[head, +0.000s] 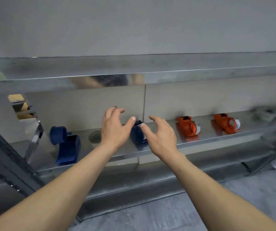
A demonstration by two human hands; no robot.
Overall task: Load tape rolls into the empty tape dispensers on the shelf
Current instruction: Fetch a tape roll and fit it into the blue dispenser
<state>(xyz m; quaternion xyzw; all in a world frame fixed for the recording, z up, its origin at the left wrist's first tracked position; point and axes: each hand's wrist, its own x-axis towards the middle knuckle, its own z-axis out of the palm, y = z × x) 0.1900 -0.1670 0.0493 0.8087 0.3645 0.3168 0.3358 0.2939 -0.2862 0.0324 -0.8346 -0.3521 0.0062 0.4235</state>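
Wall: flat, matt, pale grey; fills the upper part of the view and continues as panels behind the shelves.
Floor: grey, faintly streaked, lower right.
Top shelf: sheet metal, shiny, with blurred reflections on its folded front edge.
Shelf: galvanised sheet metal with a folded front lip, glossy enough to mirror what stands on it; carries all four dispensers.
Post: dark perforated upright, slanting across the lower left.
Left hand: empty, fingers spread and loosely arched, just left of the middle blue dispenser.
Right hand: empty, fingers spread and arched, just right of the same dispenser; whether its thumb touches it cannot be told.
Left blue dispenser: matt blue plastic, a round hub above a curved handle, far left.
First orange dispenser: orange plastic, lying flat, pale part at its right end.
Second orange dispenser: same make, further right.
Middle blue dispenser: blue plastic, between the two hands, partly hidden by them.
Tape roll: translucent ring, lying on the shelf, half hidden behind the left wrist.
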